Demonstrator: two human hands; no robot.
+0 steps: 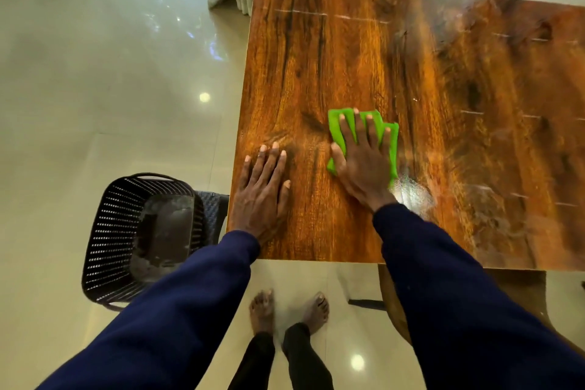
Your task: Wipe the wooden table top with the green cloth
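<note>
Pale glossy floor tiles (110,73) fill the left of the view. The wooden tabletop (348,51) takes up the right, with its near edge at the person's waist and its left edge running up the middle of the view. A dark slatted bin (107,231) stands on the floor just beside the tabletop's near left corner.

Both hands are on the wood. The left hand (262,193) lies flat near the left edge, fingers straight and slightly spread. It holds nothing and seems to serve as a brace. The right hand (361,165) is laid flat on the green cloth (392,146), fingers straight and fanned, pressing it down rather than gripping it. The cloth is folded into a small pad and sits on the near left part of the tabletop, just right of the left hand but apart from it.

A damp, hazy sheen (411,193) lies just right of the right wrist, and thin pale streaks (300,12) show farther back.

The wiping stroke looks to be under way, not starting or ending. Judging by the smears, the far and right-hand parts need passes. The next move calls for steady palm pressure so that the pad slides without bunching, and for a longer reach across the grain.
</note>
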